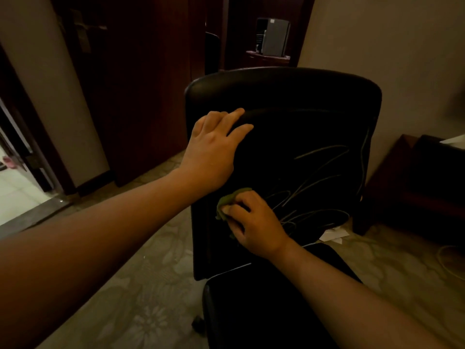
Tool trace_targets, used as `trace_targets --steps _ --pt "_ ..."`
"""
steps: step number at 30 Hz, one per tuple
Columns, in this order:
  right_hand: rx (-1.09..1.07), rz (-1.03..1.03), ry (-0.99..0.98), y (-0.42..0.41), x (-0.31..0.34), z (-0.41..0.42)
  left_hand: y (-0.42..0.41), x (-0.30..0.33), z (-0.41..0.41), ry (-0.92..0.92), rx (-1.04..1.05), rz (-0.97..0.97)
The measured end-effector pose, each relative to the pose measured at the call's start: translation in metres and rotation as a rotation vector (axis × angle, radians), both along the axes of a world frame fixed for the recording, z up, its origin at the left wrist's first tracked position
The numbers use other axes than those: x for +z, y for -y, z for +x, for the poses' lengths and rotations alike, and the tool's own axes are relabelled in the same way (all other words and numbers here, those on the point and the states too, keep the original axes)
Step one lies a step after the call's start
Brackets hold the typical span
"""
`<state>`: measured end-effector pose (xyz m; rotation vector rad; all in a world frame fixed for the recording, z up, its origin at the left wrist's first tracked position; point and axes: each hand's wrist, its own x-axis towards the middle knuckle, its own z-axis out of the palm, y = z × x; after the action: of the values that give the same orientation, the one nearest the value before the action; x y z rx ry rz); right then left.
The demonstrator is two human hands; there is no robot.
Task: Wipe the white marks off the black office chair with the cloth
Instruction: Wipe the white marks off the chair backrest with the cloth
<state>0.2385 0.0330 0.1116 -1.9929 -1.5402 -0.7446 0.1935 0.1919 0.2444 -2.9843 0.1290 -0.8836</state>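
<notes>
Head view, looking down over both forearms. The black office chair [281,152] stands in the middle of the picture with the front of its backrest toward the camera; the backrest is a broad, smooth, faintly glossy panel (leather-like) with rounded upper corners, and the dark seat [264,303] lies below it. Thin white marks [319,177] cross the lower right half of the backrest as long curved and looping strokes, some nearly parallel, one running up along the right edge.

The left hand [214,152] rests on the upper left part of the backrest, palm down, its grip wide, with fingers nearly straight and spread over the padded surface. The right hand [254,222] presses a green cloth [226,202] against the lower left part of the backrest, just left of the densest marks; its grip is closed round the cloth, fingers curled over it. The cloth is crumpled and soft-looking, and only its upper and left edges show beyond the fingers.

The floor is a pale carpet [156,285] with a raised floral pattern. A chair castor [197,323] shows at the seat's lower left. Behind the chair are a dark wooden door [141,96] and a plain light wall [377,36]; a grey boxy appliance [273,36] sits on a dark shelf in the background. White paper scraps [333,235] lie on the carpet to the right of the chair.
</notes>
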Motion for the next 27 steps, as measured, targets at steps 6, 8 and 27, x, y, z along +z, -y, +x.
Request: trace_targets --steps 6,8,27 --pt "-0.375 0.307 -0.2 0.019 0.038 0.048 -0.006 -0.011 0.005 -0.008 -0.022 0.064" --pt "-0.397 0.363 -0.232 0.016 0.043 0.05 -0.005 -0.015 0.006 -0.021 -0.026 0.091" --pt "-0.395 0.157 0.048 0.07 0.044 0.103 0.03 -0.008 0.056 0.074 0.095 0.015"
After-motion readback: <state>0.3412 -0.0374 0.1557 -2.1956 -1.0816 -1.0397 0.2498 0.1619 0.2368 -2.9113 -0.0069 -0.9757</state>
